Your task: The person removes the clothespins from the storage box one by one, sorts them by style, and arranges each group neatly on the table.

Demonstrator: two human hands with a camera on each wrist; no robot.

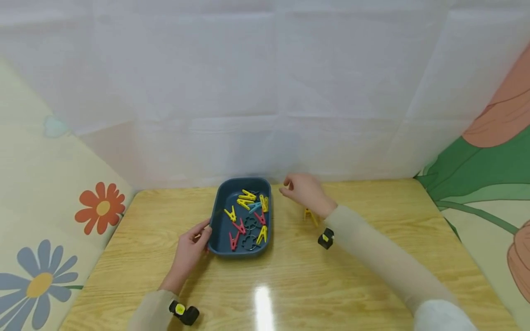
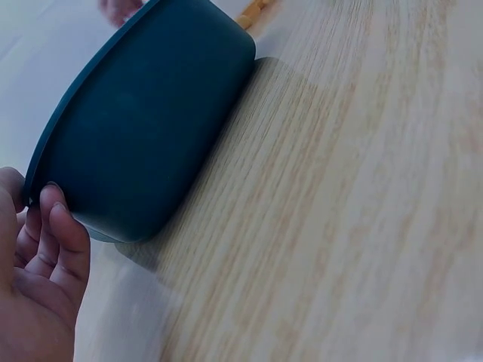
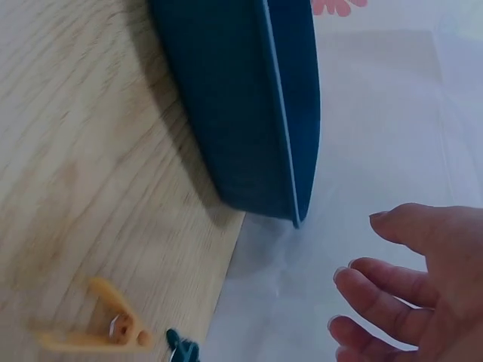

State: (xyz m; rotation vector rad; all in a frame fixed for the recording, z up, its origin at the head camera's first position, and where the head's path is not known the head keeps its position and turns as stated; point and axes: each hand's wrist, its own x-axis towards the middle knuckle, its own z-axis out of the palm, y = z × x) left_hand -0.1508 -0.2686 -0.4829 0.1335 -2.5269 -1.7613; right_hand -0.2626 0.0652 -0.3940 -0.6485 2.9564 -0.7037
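Observation:
A dark blue plastic basin stands on the table, holding several yellow, red and blue clothespins. My left hand pinches the basin's near left rim, thumb on top and fingers curled against the outer wall. To the right of the basin, my right hand hovers over the table with loosely bent fingers and nothing between them. In the right wrist view its fingers are spread apart. Partly hidden under the right forearm lies a yellow clothespin; in the right wrist view a dark green clip shows beside it.
Flat dark cutout shapes with rings lie among the clothespins on the basin floor. A white sheet hangs behind the wooden table. Flower-painted panels stand at both sides.

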